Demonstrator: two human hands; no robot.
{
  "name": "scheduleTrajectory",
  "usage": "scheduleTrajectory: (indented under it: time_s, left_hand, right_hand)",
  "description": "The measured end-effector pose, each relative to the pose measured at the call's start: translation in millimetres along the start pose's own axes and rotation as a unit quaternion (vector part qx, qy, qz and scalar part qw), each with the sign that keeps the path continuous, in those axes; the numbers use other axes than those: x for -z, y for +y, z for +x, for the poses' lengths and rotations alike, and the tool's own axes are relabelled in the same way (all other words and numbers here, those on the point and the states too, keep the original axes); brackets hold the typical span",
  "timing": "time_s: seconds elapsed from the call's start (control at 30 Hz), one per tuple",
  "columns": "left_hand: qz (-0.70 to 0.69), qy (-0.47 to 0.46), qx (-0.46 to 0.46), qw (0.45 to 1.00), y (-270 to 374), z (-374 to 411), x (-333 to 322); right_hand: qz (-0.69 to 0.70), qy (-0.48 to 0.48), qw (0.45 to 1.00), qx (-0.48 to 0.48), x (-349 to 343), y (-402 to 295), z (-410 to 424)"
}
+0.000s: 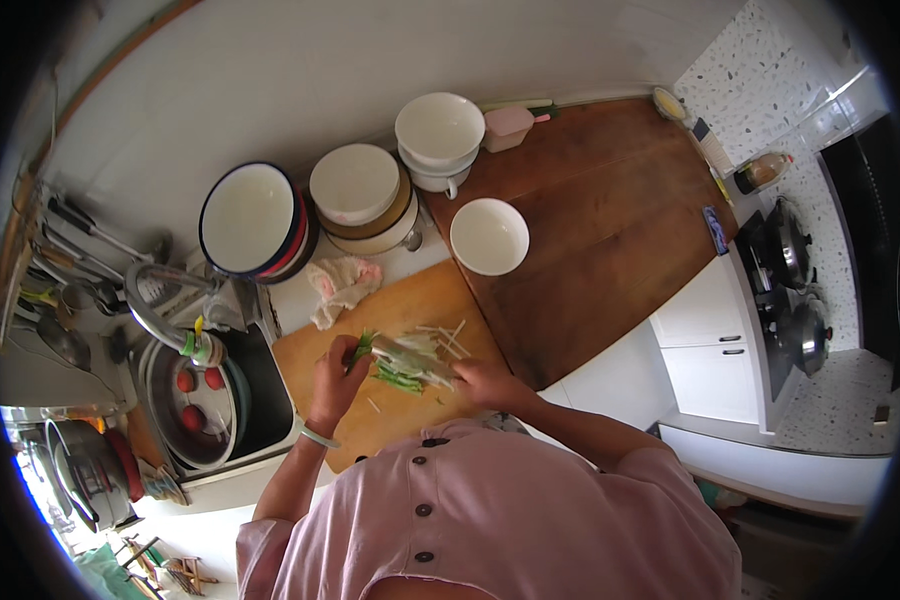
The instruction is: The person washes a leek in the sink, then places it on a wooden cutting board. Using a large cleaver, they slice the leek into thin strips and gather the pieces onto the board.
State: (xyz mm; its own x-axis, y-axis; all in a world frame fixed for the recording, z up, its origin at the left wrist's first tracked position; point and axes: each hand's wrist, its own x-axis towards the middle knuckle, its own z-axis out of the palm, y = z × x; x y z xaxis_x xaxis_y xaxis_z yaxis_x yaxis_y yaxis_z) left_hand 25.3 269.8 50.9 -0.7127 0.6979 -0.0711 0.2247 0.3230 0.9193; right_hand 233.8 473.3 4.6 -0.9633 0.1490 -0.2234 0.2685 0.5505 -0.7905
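My left hand (337, 379) grips a small bunch of green leafy vegetable (361, 347) above the left part of a wooden cutting board (412, 300). In my right hand (484, 384) is a kitchen knife (416, 360); its blurred blade points left towards the leaves, and its handle is hidden in the fist. Cut pale and green vegetable strips (401, 382) lie around and under the blade. Thin white strips (454, 341) are scattered a little further back on the board.
Left, a sink (270, 397) holds a metal basin (157, 405) with several red fruits or vegetables under a faucet (139, 300). Behind the board are a crumpled cloth (343, 289) and stacked bowls (356, 184). A white bowl (490, 236) stands on the brown wooden surface (592, 217); pots (810, 334) stand far right.
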Motion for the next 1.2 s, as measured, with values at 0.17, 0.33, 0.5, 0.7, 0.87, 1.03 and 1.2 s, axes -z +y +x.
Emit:
scheduleTrajectory:
  time_s: [0.17, 0.33, 0.5, 0.7, 0.87, 1.03, 1.2]
  left_hand:
    - [0.05, -0.025, -0.074, 0.996, 78.8, 74.8, -37.2]
    - [0.176, -0.013, -0.215, 0.961, 155.0, 172.4, -101.1]
    - [0.344, 0.01, -0.273, 0.898, 181.0, 295.6, -158.3]
    - [0.485, 0.037, -0.391, 0.781, 183.8, 400.8, -200.6]
    - [0.559, 0.035, -0.411, 0.719, 190.5, 457.9, -228.5]
    - [0.587, 0.031, -0.376, 0.716, 177.9, 484.3, -228.8]
    - [0.556, 0.041, -0.348, 0.754, 183.0, 465.2, -208.8]
  right_hand:
    - [0.044, -0.092, 0.995, 0.012, 18.1, 11.6, 9.6]
    - [0.038, -0.106, 0.99, 0.088, 22.4, 48.9, 9.6]
    - [0.061, -0.141, 0.984, 0.087, 58.8, 46.1, -1.4]
    - [0.087, -0.125, 0.985, 0.079, 71.9, 60.2, -11.7]
    - [0.134, -0.085, 0.986, 0.056, 46.5, 82.6, -13.2]
    - [0.19, -0.062, 0.973, 0.113, 49.2, 83.4, -14.4]
    - [0.171, -0.116, 0.976, 0.076, 64.2, 72.4, -12.7]
